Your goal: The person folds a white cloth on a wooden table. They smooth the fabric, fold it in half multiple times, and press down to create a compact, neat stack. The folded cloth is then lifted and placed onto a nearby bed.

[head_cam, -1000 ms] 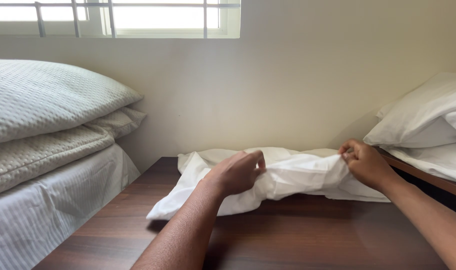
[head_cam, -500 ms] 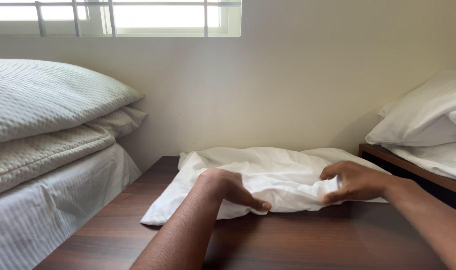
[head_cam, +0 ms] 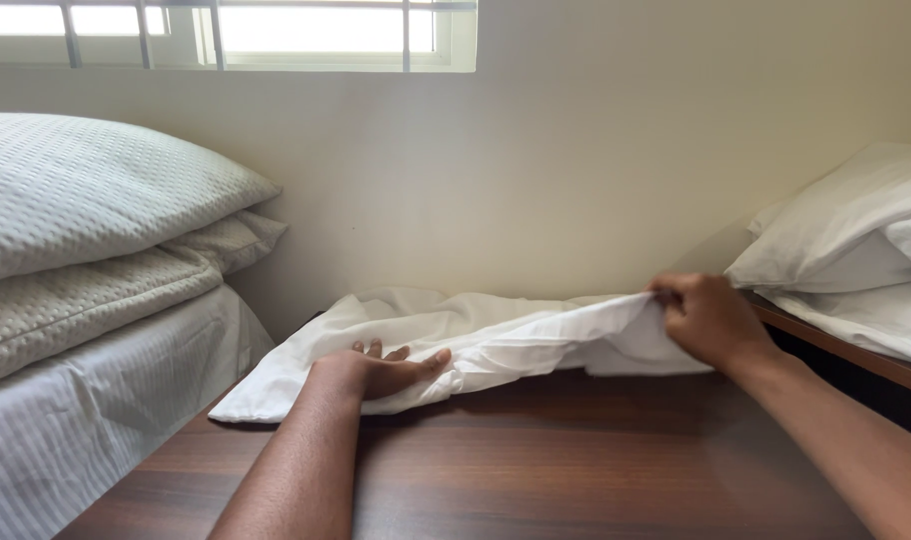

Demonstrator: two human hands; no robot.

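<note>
A crumpled white cloth (head_cam: 496, 335), like a pillowcase, lies across the back of a dark wooden table (head_cam: 536, 470) against the wall. My left hand (head_cam: 376, 372) rests flat on the cloth's left part, fingers spread, pressing it onto the table. My right hand (head_cam: 704, 318) pinches the cloth's right edge and holds it lifted a little off the table. Between the two hands the cloth is stretched into long folds.
On the left stands a bed with a white striped sheet (head_cam: 86, 410) and two stacked textured pillows (head_cam: 86, 200). On the right a second bed carries white pillows (head_cam: 856, 240) on a wooden frame (head_cam: 856, 355). A cream wall and a window (head_cam: 276, 30) are behind.
My left hand has moved left and flattened on the cloth. My right hand has swung out to the right and raised the cloth's edge, pulling it longer.
</note>
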